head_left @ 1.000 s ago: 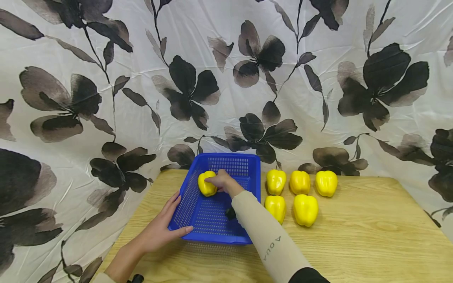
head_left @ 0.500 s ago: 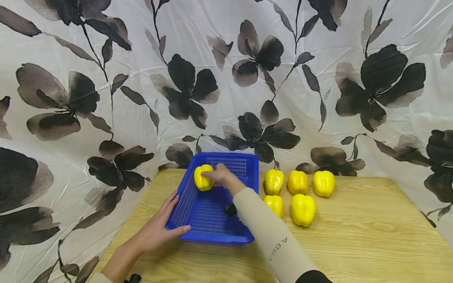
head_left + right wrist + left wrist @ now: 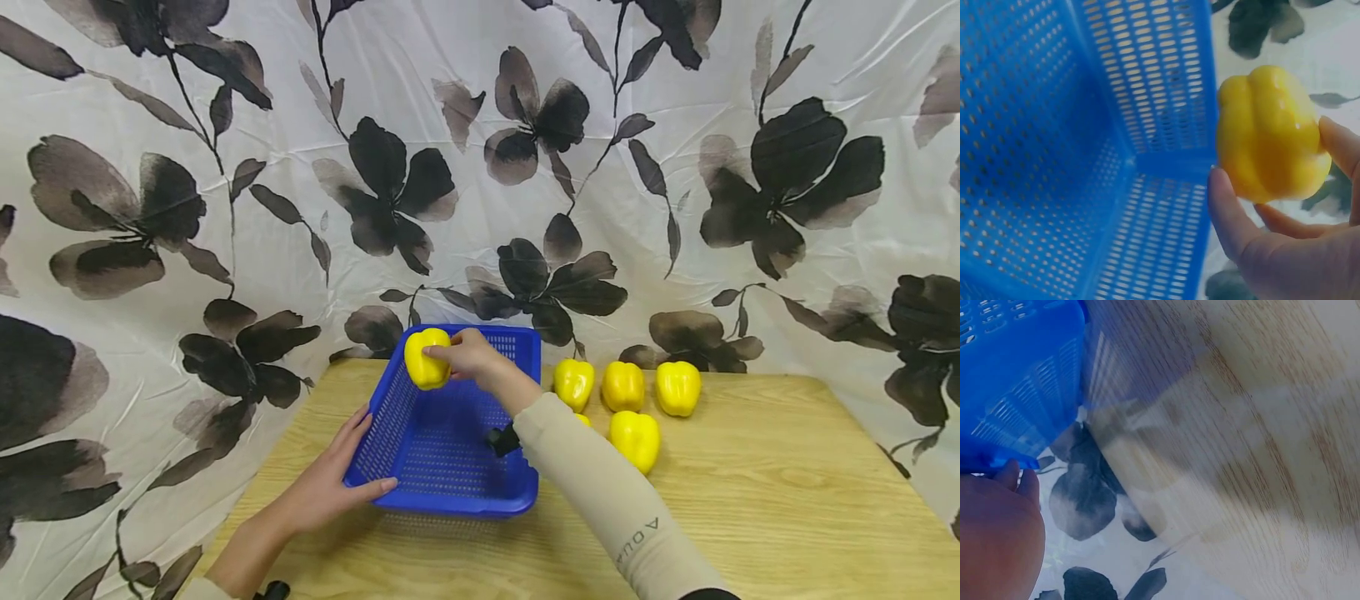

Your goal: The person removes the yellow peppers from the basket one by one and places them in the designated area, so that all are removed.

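Observation:
In the head view my right hand [image 3: 474, 357] pinches a yellow bell pepper [image 3: 426, 360] at the back left corner of a blue plastic basket [image 3: 465, 504], up around rim height. The right wrist view shows the bell pepper [image 3: 1272, 134] between the thumb and fingers of the right hand [image 3: 1297, 250], beside the basket's slotted wall [image 3: 1157, 81]. My left hand [image 3: 330, 482] grips the basket's front left corner, thumb over the front rim and fingers along the left side. Its fingertips reach the rim in the left wrist view, where the hand [image 3: 1000, 537] is partly cut off.
Several yellow bell peppers [image 3: 634, 442] stand in two rows on the wooden table [image 3: 750, 492], right of the basket. The right sleeve [image 3: 600, 483] covers most of one. A floral cloth [image 3: 465, 208] hangs behind the table. A black device [image 3: 502, 442] sits under the right wrist.
The right hand has lifted the bell pepper from inside the basket up toward the back left rim. The left hand keeps its grip on the basket's corner.

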`<state>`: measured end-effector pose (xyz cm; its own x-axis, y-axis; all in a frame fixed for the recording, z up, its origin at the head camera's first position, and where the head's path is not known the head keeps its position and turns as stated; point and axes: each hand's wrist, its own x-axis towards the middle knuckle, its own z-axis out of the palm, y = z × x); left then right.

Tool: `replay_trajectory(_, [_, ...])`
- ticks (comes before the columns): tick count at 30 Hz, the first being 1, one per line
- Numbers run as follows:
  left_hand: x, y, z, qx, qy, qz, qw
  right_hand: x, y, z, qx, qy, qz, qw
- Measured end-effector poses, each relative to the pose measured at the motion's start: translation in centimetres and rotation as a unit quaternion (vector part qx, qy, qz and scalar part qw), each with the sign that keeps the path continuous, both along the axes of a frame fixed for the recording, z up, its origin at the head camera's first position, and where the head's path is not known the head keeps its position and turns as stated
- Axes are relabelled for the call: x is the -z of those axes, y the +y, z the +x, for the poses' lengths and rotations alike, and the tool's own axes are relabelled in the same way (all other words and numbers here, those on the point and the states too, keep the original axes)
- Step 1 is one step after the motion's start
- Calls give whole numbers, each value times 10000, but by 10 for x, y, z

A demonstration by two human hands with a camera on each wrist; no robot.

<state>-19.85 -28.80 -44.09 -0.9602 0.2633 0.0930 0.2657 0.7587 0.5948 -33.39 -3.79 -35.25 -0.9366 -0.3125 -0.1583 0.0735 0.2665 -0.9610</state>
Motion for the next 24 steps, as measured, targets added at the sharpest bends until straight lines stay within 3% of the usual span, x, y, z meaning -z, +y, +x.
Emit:
replay_trajectory(7, [1, 0, 1, 83, 108, 40, 9999, -16, 11, 12, -46, 85, -1, 10000])
replay_trajectory(16, [0, 1, 0, 34, 30, 130, 9999, -23, 31, 25, -206, 222, 82, 9995])
replay_trajectory(24, [0, 3, 0, 86, 158, 53, 9998, -29, 56, 35, -352, 313, -21, 9989])
